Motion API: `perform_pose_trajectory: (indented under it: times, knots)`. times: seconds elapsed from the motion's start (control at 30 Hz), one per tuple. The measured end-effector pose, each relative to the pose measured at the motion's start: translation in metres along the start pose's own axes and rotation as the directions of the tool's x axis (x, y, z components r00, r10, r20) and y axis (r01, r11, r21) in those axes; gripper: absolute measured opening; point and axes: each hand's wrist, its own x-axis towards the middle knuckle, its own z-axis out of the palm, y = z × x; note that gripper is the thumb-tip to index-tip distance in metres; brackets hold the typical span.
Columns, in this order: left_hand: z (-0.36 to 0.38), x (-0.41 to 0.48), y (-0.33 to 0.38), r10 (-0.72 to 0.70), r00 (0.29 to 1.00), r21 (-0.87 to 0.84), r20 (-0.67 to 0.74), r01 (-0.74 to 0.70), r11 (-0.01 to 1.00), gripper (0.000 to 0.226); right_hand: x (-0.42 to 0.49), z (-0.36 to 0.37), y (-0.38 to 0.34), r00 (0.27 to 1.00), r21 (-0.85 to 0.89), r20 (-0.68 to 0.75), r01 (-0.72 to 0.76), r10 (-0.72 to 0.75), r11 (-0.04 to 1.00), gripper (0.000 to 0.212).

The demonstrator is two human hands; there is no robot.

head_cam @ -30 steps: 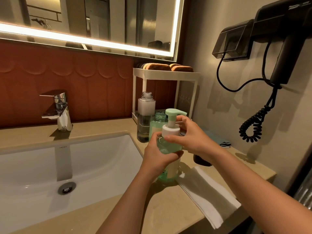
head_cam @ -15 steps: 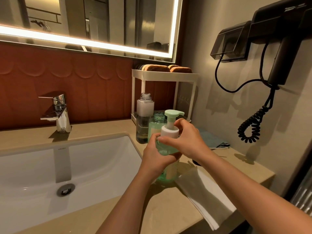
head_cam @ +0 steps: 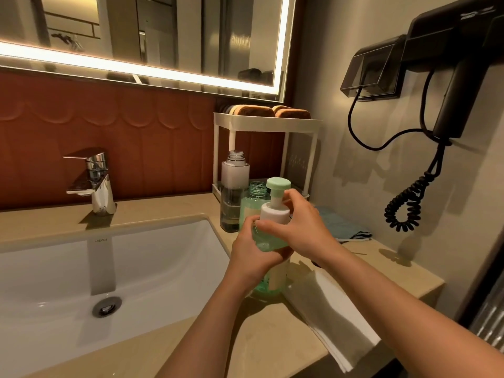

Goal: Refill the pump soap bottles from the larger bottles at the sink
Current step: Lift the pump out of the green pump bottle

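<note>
A green pump soap bottle [head_cam: 270, 241] stands on the beige counter right of the sink. My left hand [head_cam: 252, 255] wraps around its body. My right hand [head_cam: 300, 227] grips the white pump collar [head_cam: 274, 214], below the green pump head [head_cam: 278, 184], which points toward me. Behind it stand two uncapped bottles: a tall clear one with a white band [head_cam: 234, 186] and a shorter green one [head_cam: 256, 197]. The lower part of the pump bottle is partly hidden by my left hand.
The white sink basin [head_cam: 109, 268] and chrome faucet [head_cam: 95, 184] lie to the left. A folded white towel [head_cam: 332, 317] lies by the counter's front right edge. A white shelf rack [head_cam: 267, 124] holds brown sponges. A wall hair dryer with coiled cord [head_cam: 409, 203] hangs on the right.
The pump head has turned from pointing right to facing me as my right hand twists the collar. My left hand still holds the bottle in place.
</note>
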Motion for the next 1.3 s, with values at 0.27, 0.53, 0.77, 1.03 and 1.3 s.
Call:
perform_pose_trajectory:
  times: [0.27, 0.53, 0.77, 1.03, 1.3]
  knots:
    - [-0.001, -0.003, 0.004, 0.014, 1.000, -0.006, 0.015, -0.014, 1.000, 0.070, -0.003, -0.016, 0.009, 0.975, 0.203, 0.199, 0.060, -0.101, 0.977, 0.050]
    - [-0.002, -0.004, 0.007, 0.011, 1.000, 0.002, 0.009, -0.011, 1.000, 0.071, 0.007, -0.032, 0.007, 0.977, 0.412, 0.174, 0.040, -0.121, 0.910, 0.043]
    - [-0.002, -0.005, 0.007, 0.014, 1.000, -0.020, -0.013, -0.014, 1.000, 0.074, 0.007, -0.045, 0.003, 0.987, 0.550, 0.030, 0.117, -0.159, 0.827, 0.045]
    - [0.002, -0.004, 0.005, -0.001, 0.999, -0.012, -0.038, 0.000, 1.000, 0.077, 0.005, -0.062, 0.011, 0.997, 0.700, -0.068, 0.081, -0.047, 0.710, 0.053]
    - [0.005, -0.004, 0.008, -0.020, 0.998, 0.009, -0.054, 0.020, 1.000, 0.077, 0.007, -0.076, 0.022, 0.994, 0.812, -0.093, 0.043, 0.057, 0.582, 0.094]
